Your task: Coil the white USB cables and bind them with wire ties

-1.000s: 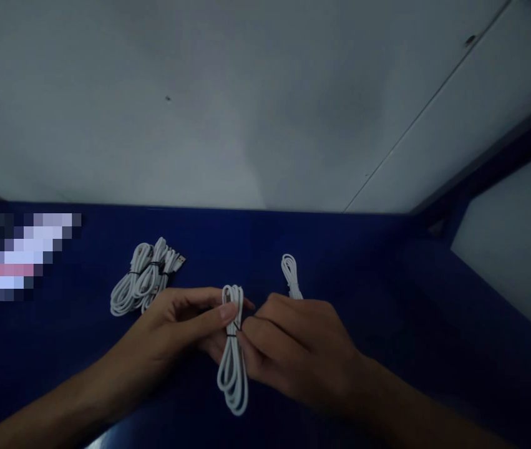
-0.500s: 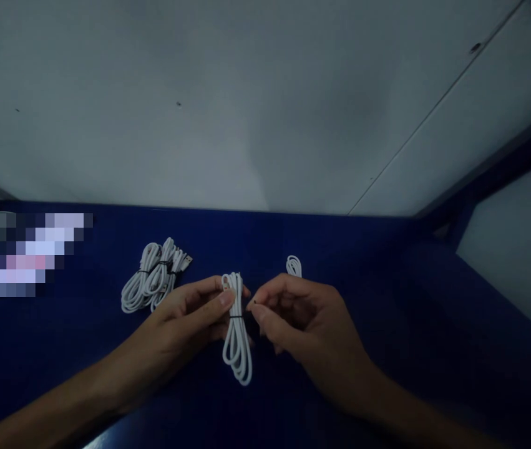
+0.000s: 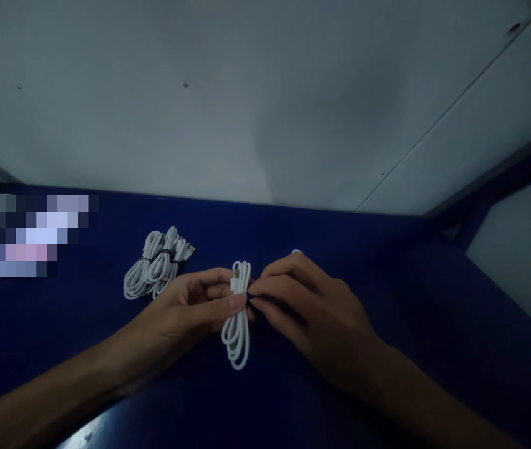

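A coiled white cable (image 3: 238, 343) hangs upright between my hands, its metal plug showing near the top. My left hand (image 3: 194, 308) is closed on the middle of the coil, the thumb lying across its front. From the right, my right hand (image 3: 312, 305) pinches at the coil's middle, beside my left thumb. A small dark bit, which looks like the end of a black tie, shows at its fingertips. Whether the tie goes round the coil is hidden by the fingers.
Several bundled white cables (image 3: 153, 265) with black ties lie left of centre on the blue table (image 3: 228, 218). Another white coil (image 3: 297, 252) is mostly hidden behind my right hand. A blurred-out object is at the far left. A pale panel stands behind the table.
My right hand has moved in against the coil. My left thumb now covers the middle, where a black tie was visible. The coil has turned slightly and the view has shifted.
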Motion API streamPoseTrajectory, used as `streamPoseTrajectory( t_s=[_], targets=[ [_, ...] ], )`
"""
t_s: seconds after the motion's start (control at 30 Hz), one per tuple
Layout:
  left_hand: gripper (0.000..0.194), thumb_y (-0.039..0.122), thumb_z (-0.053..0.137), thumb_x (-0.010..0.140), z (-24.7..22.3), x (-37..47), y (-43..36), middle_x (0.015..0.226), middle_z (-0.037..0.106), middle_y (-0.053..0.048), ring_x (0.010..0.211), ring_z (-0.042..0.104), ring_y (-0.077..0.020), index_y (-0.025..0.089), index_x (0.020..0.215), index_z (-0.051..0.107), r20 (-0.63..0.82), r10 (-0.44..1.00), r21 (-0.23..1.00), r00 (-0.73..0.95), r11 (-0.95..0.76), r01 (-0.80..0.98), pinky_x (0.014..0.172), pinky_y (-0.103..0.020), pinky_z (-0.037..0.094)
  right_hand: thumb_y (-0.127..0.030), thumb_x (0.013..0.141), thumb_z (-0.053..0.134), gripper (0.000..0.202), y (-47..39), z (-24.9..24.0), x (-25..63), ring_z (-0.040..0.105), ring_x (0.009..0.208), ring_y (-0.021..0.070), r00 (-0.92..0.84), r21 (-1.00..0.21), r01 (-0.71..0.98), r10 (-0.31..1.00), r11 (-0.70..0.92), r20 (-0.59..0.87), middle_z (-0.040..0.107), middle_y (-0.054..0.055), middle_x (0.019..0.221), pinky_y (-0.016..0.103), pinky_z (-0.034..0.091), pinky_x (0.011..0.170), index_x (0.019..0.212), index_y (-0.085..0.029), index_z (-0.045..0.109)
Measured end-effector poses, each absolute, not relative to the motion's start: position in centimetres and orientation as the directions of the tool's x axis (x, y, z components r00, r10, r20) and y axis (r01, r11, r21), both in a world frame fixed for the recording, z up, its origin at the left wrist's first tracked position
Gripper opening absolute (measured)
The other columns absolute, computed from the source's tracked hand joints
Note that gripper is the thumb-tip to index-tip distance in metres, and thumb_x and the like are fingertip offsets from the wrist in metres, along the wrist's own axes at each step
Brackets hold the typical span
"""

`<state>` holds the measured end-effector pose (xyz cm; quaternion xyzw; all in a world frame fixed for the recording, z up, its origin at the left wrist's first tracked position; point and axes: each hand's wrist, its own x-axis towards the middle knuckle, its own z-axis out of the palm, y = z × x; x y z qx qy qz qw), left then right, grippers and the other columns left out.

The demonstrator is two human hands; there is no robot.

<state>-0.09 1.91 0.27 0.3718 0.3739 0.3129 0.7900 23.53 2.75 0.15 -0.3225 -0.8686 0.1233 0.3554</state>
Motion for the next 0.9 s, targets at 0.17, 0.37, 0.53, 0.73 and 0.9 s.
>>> streamPoseTrajectory(
  t_s=[0.17, 0.37, 0.53, 0.73, 0.9],
  targets=[
    [0.012, 0.029, 0.076, 0.104, -0.7, -0.6, 1.9, 0.102, 0.072, -0.004, 0.093, 0.064, -0.0163, 0.021, 0.112, 0.079, -0.370, 0.771, 0.827, 0.518, 0.527, -0.194, 0.084, -0.025, 0.050, -0.022, 0.116, 0.056, 0.022, 3.6, 0.6, 24.2, 0.071, 0.084, 0.0152, -0.633, -0.305, 0.468, 0.555, 0.830, 0.540, 0.076, 0.009, 0.103, 0.027, 0.057, 0.062, 0.106, -0.013, 0.073],
    [0.021, 0.030, 0.076, 0.105, -1.2, -0.4, 1.7, 0.102, 0.075, -0.005, 0.089, 0.067, -0.0146, 0.022, 0.123, 0.080, -0.339, 0.803, 0.828, 0.490, 0.502, -0.250, 0.083, -0.023, 0.053, -0.010, 0.112, 0.059, 0.026, 3.0, 0.6, 23.7, 0.067, 0.069, 0.0127, -0.570, -0.152, 0.525, 0.479, 0.837, 0.668, 0.079, 0.005, 0.087, 0.027, 0.053, 0.055, 0.093, -0.013, 0.077],
    [0.028, 0.027, 0.074, 0.106, -1.3, -0.1, 1.6, 0.104, 0.077, -0.007, 0.093, 0.070, -0.0166, 0.023, 0.133, 0.078, -0.316, 0.821, 0.833, 0.475, 0.480, -0.274, 0.086, -0.026, 0.057, 0.001, 0.104, 0.060, 0.031, 2.4, 0.8, 23.1, 0.063, 0.062, 0.0142, -0.605, 0.015, 0.527, 0.363, 0.850, 0.709, 0.076, 0.004, 0.077, 0.031, 0.047, 0.047, 0.080, -0.011, 0.076],
    [0.025, 0.026, 0.075, 0.105, -1.2, 0.1, 1.4, 0.102, 0.077, -0.005, 0.089, 0.072, -0.0144, 0.022, 0.130, 0.079, -0.307, 0.845, 0.844, 0.437, 0.454, -0.285, 0.081, -0.022, 0.059, 0.001, 0.103, 0.059, 0.032, 3.0, 0.7, 24.0, 0.068, 0.069, 0.0167, -0.658, 0.161, 0.537, 0.292, 0.828, 0.694, 0.078, 0.004, 0.081, 0.031, 0.050, 0.051, 0.081, -0.015, 0.076],
    [0.017, 0.026, 0.076, 0.105, -0.4, 0.3, 1.7, 0.111, 0.080, -0.004, 0.099, 0.080, -0.0193, 0.025, 0.122, 0.081, -0.267, 0.878, 0.864, 0.397, 0.400, -0.304, 0.091, -0.027, 0.064, -0.007, 0.105, 0.070, 0.013, 4.0, 0.4, 24.9, 0.072, 0.076, 0.0138, -0.460, -0.252, 0.595, 0.580, 0.763, 0.672, 0.080, 0.004, 0.092, 0.027, 0.056, 0.064, 0.100, -0.015, 0.079]
  ],
)
